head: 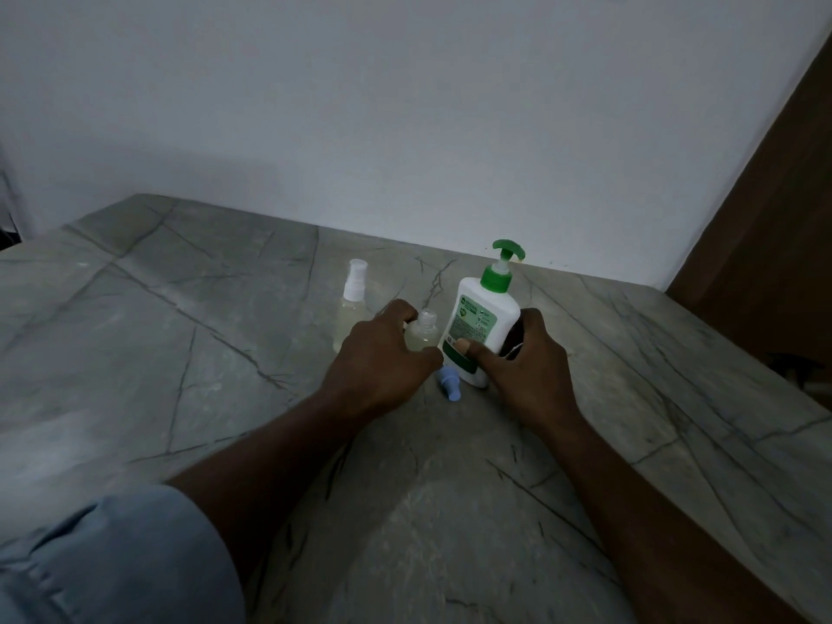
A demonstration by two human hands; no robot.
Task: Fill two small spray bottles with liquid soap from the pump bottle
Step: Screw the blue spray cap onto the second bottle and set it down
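Lower left of the frame: a pale blue sleeve (112, 556) over a grey veined surface (450, 511). Just below centre, lying on its side between the two hands: a small blue spray top (450, 385), off its bottle. Just beyond, left hand (382, 355) curled round the uncapped spray bottle (424, 331), upright at centre, holding pale liquid, seemingly well up the body, though hard to judge in this dim light. To its right, right hand (529, 360) wrapped round the lower body of the pump bottle (484, 317), thumb across the label. Further back and left: the second spray bottle (352, 308), white top on, pale liquid inside, likely done.

Judged step: filling the open small bottle, probably near its end. Next: either swing the nozzle over the narrow neck and pump, or release and screw the blue top back on, steadying the small bottle throughout.
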